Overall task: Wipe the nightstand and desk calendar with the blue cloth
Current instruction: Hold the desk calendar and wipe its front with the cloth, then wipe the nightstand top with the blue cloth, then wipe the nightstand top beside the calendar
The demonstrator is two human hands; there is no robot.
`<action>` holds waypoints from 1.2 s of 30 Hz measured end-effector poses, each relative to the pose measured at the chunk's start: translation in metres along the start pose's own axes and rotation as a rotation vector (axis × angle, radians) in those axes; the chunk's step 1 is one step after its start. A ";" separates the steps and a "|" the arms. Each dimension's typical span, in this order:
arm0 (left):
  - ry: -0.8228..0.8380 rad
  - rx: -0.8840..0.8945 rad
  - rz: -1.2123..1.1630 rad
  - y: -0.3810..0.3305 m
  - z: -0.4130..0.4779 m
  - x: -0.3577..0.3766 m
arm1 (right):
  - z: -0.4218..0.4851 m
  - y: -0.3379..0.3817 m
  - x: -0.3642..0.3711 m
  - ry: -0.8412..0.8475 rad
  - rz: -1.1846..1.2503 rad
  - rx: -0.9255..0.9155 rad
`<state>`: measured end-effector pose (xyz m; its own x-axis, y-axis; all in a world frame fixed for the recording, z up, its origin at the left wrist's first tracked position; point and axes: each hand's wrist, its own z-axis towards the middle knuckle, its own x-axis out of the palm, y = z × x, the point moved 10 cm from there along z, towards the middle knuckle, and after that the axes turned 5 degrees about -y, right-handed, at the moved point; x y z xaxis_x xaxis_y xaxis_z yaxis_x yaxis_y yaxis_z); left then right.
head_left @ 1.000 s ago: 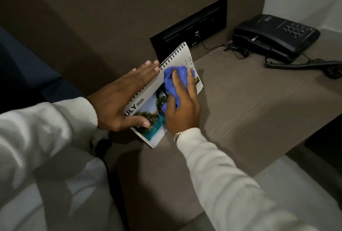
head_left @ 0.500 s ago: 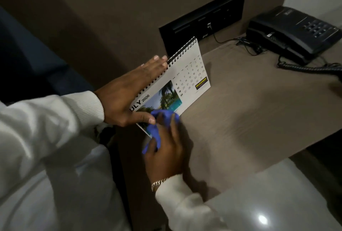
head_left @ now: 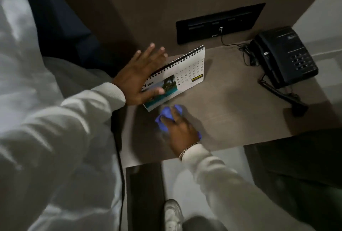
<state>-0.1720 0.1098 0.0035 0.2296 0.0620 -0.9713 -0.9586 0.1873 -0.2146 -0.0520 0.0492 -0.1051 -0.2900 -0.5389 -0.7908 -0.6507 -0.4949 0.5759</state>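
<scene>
A spiral-bound desk calendar (head_left: 187, 74) stands on the brown wooden nightstand (head_left: 231, 104), showing a July page with a beach picture. My left hand (head_left: 140, 79) lies spread against the calendar's left end, thumb across the picture, fingers behind the spiral edge. Just below the calendar's near corner, my right hand (head_left: 180, 129) presses a bunched blue cloth (head_left: 165, 117) onto the nightstand top. The cloth sticks out past my fingertips and is partly hidden under the palm.
A black telephone (head_left: 285, 56) with a coiled cord (head_left: 277, 91) sits at the nightstand's back right. A black wall panel (head_left: 218, 22) with a plugged cable is behind the calendar. White bedding (head_left: 37, 101) lies at left. A shoe (head_left: 173, 214) stands on the floor below.
My right hand with the cloth slid down off the calendar's face onto the nightstand surface in front of it. My left hand stayed on the calendar. The camera view shifted to look more steeply down.
</scene>
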 end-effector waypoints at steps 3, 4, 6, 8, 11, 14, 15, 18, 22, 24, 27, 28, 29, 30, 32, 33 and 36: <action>-0.285 -0.303 -0.219 0.013 -0.027 -0.009 | 0.005 -0.051 -0.032 -0.064 -0.112 0.106; -0.356 -0.386 -0.255 0.016 -0.040 -0.008 | 0.006 -0.073 -0.047 -0.092 -0.134 0.154; -0.426 -0.533 -0.302 0.020 -0.061 0.000 | 0.006 -0.119 -0.076 -0.119 -0.187 0.256; -0.435 -0.672 -0.351 0.020 -0.073 0.013 | 0.007 -0.158 -0.100 -0.125 -0.291 0.336; -0.469 -0.832 -0.437 0.016 -0.082 0.028 | 0.005 -0.193 -0.117 -0.097 -0.417 0.361; -0.588 -1.056 -0.614 0.022 -0.095 0.037 | -0.001 -0.202 -0.121 -0.075 -0.400 0.370; -0.632 -1.121 -0.656 0.022 -0.099 0.039 | -0.003 -0.204 -0.126 -0.100 -0.371 0.401; -0.842 -1.243 -0.620 0.021 -0.113 0.030 | 0.009 -0.187 -0.171 -0.425 -0.062 0.457; -1.057 -1.381 -0.627 0.022 -0.126 0.023 | 0.070 -0.141 -0.192 -0.513 0.548 0.399; -1.038 -1.412 -0.579 0.022 -0.124 0.019 | 0.098 -0.107 -0.180 -0.353 0.653 0.301; -1.002 -1.430 -0.522 0.021 -0.121 0.011 | 0.112 -0.090 -0.157 -0.209 0.759 0.289; -1.004 -1.422 -0.590 0.025 -0.118 0.013 | 0.112 -0.092 -0.154 -0.214 0.775 0.308; -0.997 -1.404 -0.689 0.029 -0.112 0.016 | 0.113 -0.095 -0.153 -0.224 0.792 0.325; -0.974 -1.387 -0.789 0.034 -0.105 0.021 | 0.113 -0.098 -0.153 -0.235 0.837 0.346; -0.913 -1.361 -0.932 0.046 -0.089 0.027 | 0.118 -0.105 -0.153 -0.244 0.934 0.411; -0.893 -1.353 -0.979 0.051 -0.081 0.028 | 0.122 -0.109 -0.154 -0.243 0.967 0.436; -0.875 -1.283 -0.995 0.076 -0.059 0.029 | 0.135 -0.115 -0.158 -0.257 1.068 0.461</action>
<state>-0.2480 0.0677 -0.0470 0.3331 0.9175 -0.2174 0.1421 -0.2768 -0.9504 -0.0261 0.2838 -0.0745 -0.9362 -0.3514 -0.0054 -0.1706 0.4411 0.8811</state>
